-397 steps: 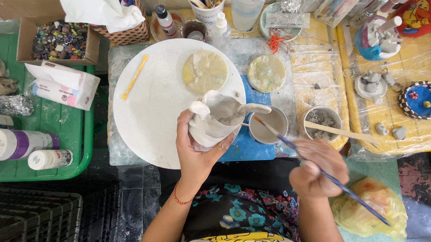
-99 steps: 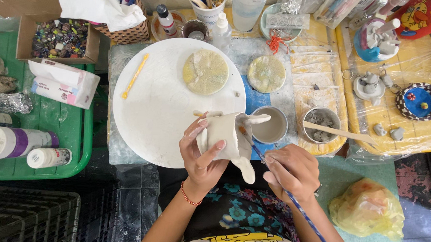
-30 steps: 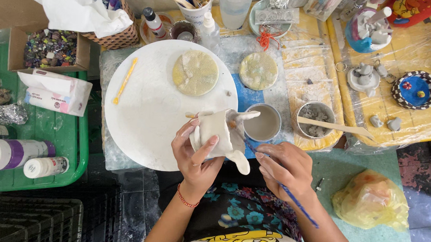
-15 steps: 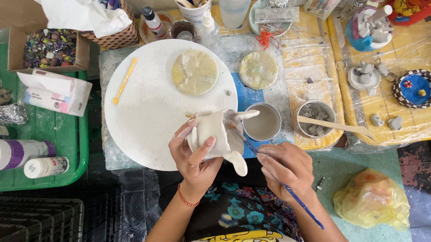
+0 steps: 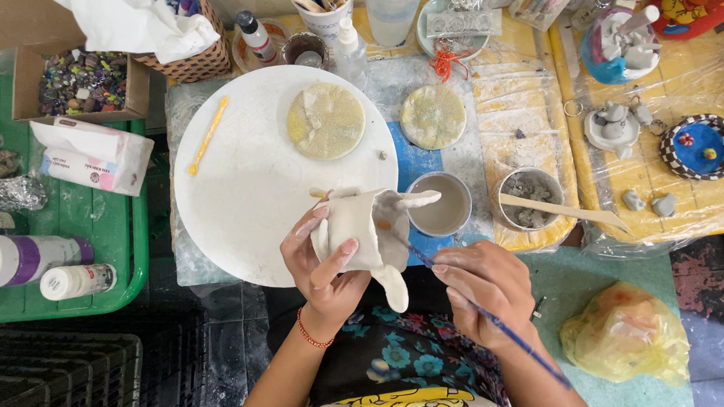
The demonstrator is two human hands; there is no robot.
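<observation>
My left hand (image 5: 320, 267) grips a pale unfired clay piece (image 5: 369, 232), cup-shaped with limbs sticking out, held just above the near edge of the round white board (image 5: 241, 182). My right hand (image 5: 484, 290) holds a thin blue-handled brush (image 5: 487, 315) whose tip touches the clay piece's side. A small cup of grey slip (image 5: 443, 207) stands right behind the clay piece.
A second cup of clay bits (image 5: 529, 194) bears a wooden stick (image 5: 565, 211). Two round sponge pads (image 5: 326, 120) and a yellow tool (image 5: 208, 133) lie farther back. A green tray (image 5: 92, 224) with bottles is at left, a yellow bag (image 5: 625, 333) at right, painted figures at the back right.
Over the last second both hands keep their hold; the brush tip has moved in against the clay piece. Much earlier the brush reached toward the slip cup.
</observation>
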